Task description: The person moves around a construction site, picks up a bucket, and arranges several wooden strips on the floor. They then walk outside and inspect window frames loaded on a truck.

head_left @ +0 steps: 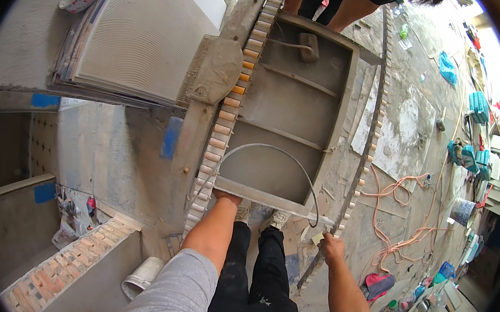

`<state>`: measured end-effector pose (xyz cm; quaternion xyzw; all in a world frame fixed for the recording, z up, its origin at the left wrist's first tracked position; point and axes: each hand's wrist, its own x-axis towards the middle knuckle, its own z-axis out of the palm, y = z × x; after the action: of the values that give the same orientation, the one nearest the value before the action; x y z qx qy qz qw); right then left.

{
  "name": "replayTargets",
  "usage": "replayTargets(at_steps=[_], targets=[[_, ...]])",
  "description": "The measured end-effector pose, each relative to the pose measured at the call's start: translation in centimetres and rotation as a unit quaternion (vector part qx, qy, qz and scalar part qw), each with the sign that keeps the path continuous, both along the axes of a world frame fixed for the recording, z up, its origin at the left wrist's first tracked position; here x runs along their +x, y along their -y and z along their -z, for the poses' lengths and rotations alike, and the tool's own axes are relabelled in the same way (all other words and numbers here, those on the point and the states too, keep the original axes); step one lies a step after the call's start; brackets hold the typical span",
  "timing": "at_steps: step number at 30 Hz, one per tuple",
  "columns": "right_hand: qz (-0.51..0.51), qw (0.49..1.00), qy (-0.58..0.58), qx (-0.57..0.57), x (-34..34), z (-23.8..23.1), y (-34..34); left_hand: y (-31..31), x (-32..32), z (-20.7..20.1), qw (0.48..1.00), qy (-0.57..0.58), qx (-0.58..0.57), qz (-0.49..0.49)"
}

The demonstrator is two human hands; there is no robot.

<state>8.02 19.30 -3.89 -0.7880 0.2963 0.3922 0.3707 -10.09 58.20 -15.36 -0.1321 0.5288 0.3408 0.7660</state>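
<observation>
A dusty grey metal frame (288,137) with cross ribs, like a shallow tray, stretches away in front of me. A rail of small rollers (225,116) runs along its left side, and a second roller rail (371,145) stands off to its right. My left hand (226,197) is closed on the frame's near left corner, its fingers mostly hidden beneath the edge. At the near end of the right-hand rail, my right hand (332,249) is closed around it. A thin grey hose (275,147) arches over the near section. A block-shaped part (308,48) sits inside the far section.
Beyond the far end, a person (337,2) stands bent over. Large tiles or boards (147,32) are stacked at left, above a low brick-topped wall (71,259). An orange cord (387,241), a bucket (462,211) and teal packages (478,107) lie at right. A white bucket (143,275) lies near my left leg.
</observation>
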Motion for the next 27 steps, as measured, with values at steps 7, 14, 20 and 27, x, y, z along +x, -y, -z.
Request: replayTargets(at_steps=[7,14,20,27], targets=[[-0.010,1.000,-0.008,0.003,-1.4,0.6,0.0,-0.7,-0.4,0.3,1.000,-0.007,-0.007,0.004],[0.005,1.000,-0.007,-0.008,-2.0,0.9,-0.4,-0.5,-0.6,1.0,1.000,-0.020,-0.020,0.009],[0.019,1.000,-0.008,0.005,-2.5,1.1,-0.1,-0.6,-0.9,0.5,0.999,-0.024,-0.028,0.027],[-0.032,0.999,0.001,-0.029,-2.2,1.3,0.1,0.4,-2.4,-0.2,0.997,-0.014,-0.039,0.060]])
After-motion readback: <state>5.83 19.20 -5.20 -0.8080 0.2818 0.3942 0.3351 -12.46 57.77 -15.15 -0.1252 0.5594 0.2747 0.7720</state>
